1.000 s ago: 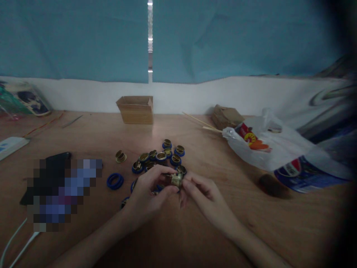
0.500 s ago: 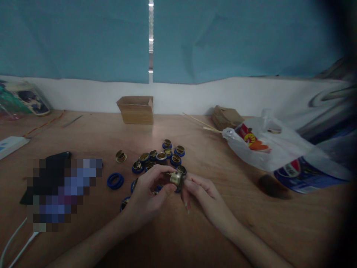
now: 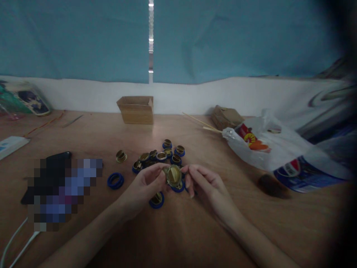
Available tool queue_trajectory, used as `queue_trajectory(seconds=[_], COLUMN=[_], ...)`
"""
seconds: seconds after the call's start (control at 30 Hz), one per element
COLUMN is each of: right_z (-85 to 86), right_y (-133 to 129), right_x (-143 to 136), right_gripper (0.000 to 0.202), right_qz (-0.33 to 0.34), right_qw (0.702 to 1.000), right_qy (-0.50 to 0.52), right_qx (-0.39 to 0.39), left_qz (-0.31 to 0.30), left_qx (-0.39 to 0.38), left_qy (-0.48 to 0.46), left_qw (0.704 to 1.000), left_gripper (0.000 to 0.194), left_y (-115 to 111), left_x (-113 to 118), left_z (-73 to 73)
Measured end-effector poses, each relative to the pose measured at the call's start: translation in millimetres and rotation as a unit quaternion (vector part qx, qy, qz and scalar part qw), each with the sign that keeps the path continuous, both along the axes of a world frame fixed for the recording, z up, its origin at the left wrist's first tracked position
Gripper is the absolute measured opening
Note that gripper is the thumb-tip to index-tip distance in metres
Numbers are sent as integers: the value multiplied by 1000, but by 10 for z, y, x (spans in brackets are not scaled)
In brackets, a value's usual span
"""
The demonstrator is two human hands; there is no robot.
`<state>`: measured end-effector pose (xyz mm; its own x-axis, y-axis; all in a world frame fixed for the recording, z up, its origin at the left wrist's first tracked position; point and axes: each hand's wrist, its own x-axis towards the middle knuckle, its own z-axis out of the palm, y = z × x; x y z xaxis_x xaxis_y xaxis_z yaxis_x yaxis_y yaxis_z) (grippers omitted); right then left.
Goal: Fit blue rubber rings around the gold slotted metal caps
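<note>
Between my two hands is a round brass fitting [image 3: 174,175], its slotted face tilted up toward me. My left hand [image 3: 146,186] grips its left edge between thumb and fingers. At the opposite edge, the closed fingertips of my right hand [image 3: 205,182] touch the fitting. Just beneath it lies another fitting with a blue ring [image 3: 177,189], partly covered. One more blue-ringed fitting [image 3: 156,200] rests near my left thumb. Behind my hands several similar brass fittings [image 3: 161,156] sit in a cluster, most with blue rings.
Left of the cluster are a lone brass fitting [image 3: 121,156] and loose blue rings [image 3: 115,181]. A phone [image 3: 55,163] lies farther left. An open cardboard box [image 3: 137,111] stands at the back. On the right are a plastic bag [image 3: 267,152] and a blue Pepsi-style wrapper [image 3: 309,175].
The brass fitting has turned from side-on to show its slotted face. Both hands have shifted slightly, the left uncovering a blue-ringed fitting below it.
</note>
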<state>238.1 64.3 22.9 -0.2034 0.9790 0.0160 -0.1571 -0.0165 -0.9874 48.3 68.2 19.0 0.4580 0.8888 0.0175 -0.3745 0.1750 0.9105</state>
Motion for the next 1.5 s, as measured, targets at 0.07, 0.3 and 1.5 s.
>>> queue_trajectory(seconds=[0.07, 0.3, 1.5], right_z=[-11, -95, -78], right_y=[-1, -5, -28], right_x=[-13, -24, -65], right_gripper=[23, 27, 26], right_qz=[-8, -16, -21], right_qw=[1000, 1000, 1000], right_qy=[4, -10, -16], right_qx=[-4, -18, -11], left_qz=[-3, -11, 186], left_qx=[-17, -105, 19], left_qy=[-31, -124, 137], left_qw=[999, 987, 973], left_gripper=[29, 23, 31], left_y=[2, 38, 86], left_x=[15, 58, -619], left_z=[8, 16, 459])
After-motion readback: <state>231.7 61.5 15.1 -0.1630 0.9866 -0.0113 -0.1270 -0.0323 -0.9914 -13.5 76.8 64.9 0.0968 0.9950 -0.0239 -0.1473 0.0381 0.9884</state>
